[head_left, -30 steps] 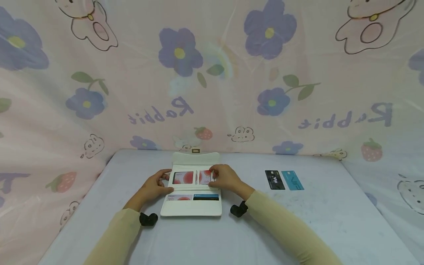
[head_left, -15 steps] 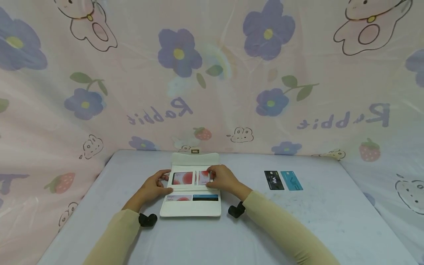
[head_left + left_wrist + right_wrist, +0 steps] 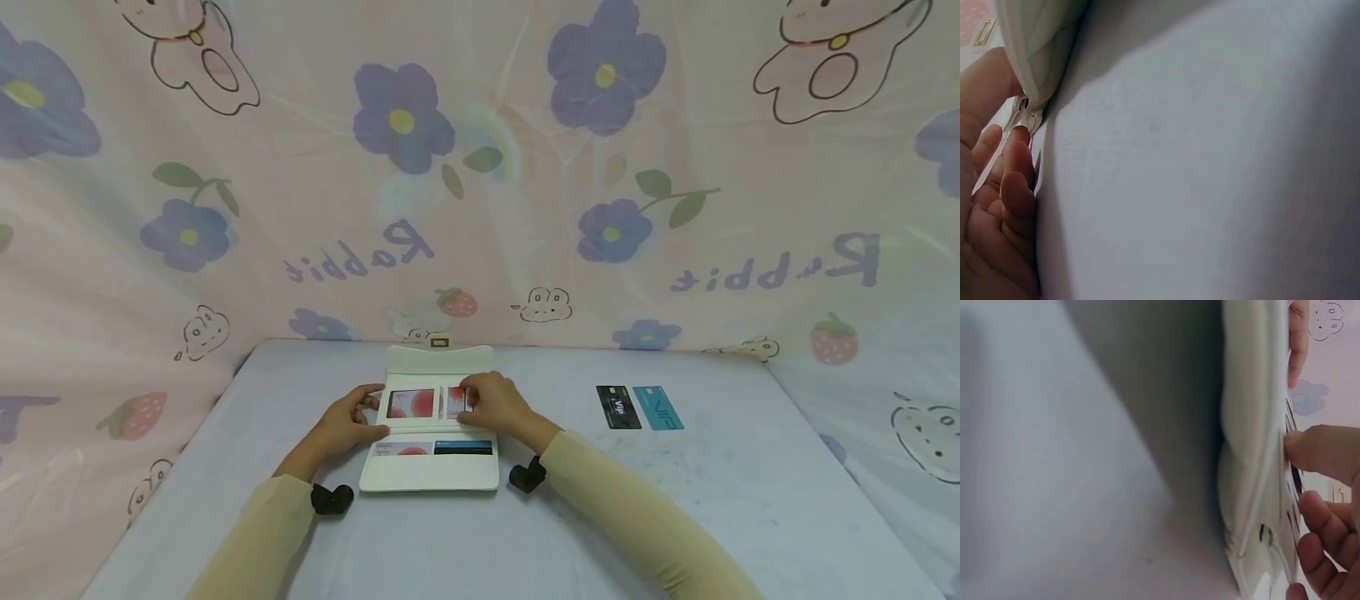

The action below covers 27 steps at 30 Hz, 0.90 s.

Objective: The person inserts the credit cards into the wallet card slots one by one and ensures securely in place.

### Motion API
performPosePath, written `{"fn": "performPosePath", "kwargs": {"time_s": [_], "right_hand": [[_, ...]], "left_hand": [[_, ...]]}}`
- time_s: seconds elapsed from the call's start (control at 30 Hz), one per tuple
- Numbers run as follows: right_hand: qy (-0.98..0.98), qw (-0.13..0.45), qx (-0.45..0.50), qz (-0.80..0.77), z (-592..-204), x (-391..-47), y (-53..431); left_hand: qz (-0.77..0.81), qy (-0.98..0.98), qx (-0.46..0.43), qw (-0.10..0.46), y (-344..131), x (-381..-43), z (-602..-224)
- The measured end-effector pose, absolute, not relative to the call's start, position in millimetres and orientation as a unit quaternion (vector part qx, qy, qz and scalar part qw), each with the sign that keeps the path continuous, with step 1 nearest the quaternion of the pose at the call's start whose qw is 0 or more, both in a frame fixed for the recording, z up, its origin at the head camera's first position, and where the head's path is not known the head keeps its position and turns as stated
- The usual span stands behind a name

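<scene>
A white wallet [image 3: 429,477] lies unfolded on the table, its clasp flap away from me. My left hand [image 3: 339,427] holds the wallet's left edge, thumb near the fold; in the left wrist view the wallet's edge [image 3: 1047,53] meets the thumb, with the other fingers curled beside it. Between thumb and fingers, my right hand [image 3: 497,407] pinches a pink-and-red card [image 3: 453,403] at the upper panel's right slot, partly inserted. Another pink card [image 3: 411,404] shows in the left window. The lower pocket holds a pink card [image 3: 403,448] and a blue-and-black card [image 3: 462,448].
To the right, a black VIP card [image 3: 618,408] and a blue VIP card [image 3: 658,408] lie side by side on the white table [image 3: 750,483]. A patterned curtain [image 3: 495,208] hangs behind the table. Black wrist cameras [image 3: 332,500] sit on both wrists.
My right hand has moved slightly left with the pink-and-red card, and less of the card shows past the slot. My left hand keeps its hold on the wallet.
</scene>
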State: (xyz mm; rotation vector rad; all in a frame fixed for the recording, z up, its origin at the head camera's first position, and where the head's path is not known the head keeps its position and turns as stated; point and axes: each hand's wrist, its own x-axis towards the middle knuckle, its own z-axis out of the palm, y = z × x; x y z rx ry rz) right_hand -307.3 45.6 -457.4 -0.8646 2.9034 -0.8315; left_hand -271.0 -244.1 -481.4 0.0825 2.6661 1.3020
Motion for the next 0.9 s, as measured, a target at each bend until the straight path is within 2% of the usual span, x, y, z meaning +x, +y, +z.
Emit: {"fn": "performPosePath", "kwargs": {"time_s": [0.9], "right_hand": [[0.923,0.025,-0.293,-0.246,-453.5,-307.3,36.5]], "left_hand": [[0.452,0.886,0.042,0.09,-246.5,-274.1,-483.9]]}}
